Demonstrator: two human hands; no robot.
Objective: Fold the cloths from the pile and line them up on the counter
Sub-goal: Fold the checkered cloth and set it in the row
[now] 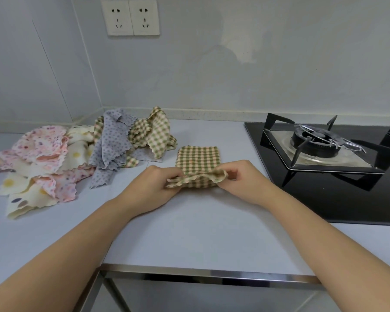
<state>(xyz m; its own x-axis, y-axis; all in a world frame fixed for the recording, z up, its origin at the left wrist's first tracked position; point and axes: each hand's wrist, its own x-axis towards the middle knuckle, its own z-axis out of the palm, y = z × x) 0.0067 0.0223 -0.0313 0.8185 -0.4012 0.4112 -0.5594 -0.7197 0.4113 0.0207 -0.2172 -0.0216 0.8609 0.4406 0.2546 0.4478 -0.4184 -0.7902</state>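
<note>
Bench point(200, 233): pale grey top, fills the centre and lower frame.

Green-checked cloth point(197, 159) sits at frame centre. Its far part lies flat on the bench and its near edge is lifted and bunched. Left hand point(158, 183) pinches the near-left end of that edge. Right hand point(241, 176) pinches the near-right end, fingers curled round the fabric. Forearms run in from both lower corners.

Around:
- Pile of cloths point(77, 158), left of centre, crumpled and unfolded.
  - Pink floral cloth point(45, 145) at far left.
  - Cream spotted cloth point(29, 194) at the pile's lower left.
  - Grey dotted cloth point(113, 140) in the middle.
  - Second checked cloth point(153, 134) at the pile's right end, near the held cloth's far-left corner, with a narrow gap between.
- Gas hob point(336, 199), right of frame, black glass. 1 burner point(315, 140) with pan support is fully seen; a 2nd is cut off at the right edge. The hob's left edge runs near the right hand, not touching.
- 2 wall sockets point(130, 18), upper left.

Edges and room:
- Steel strip point(212, 274) marks the bench's near edge, low in frame.
- A low upstand runs along the rear wall, with a corner behind the pile.
- Bare bench lies between the hands and the near edge.
- A narrower bare band lies behind the held cloth, up to the upstand.
</note>
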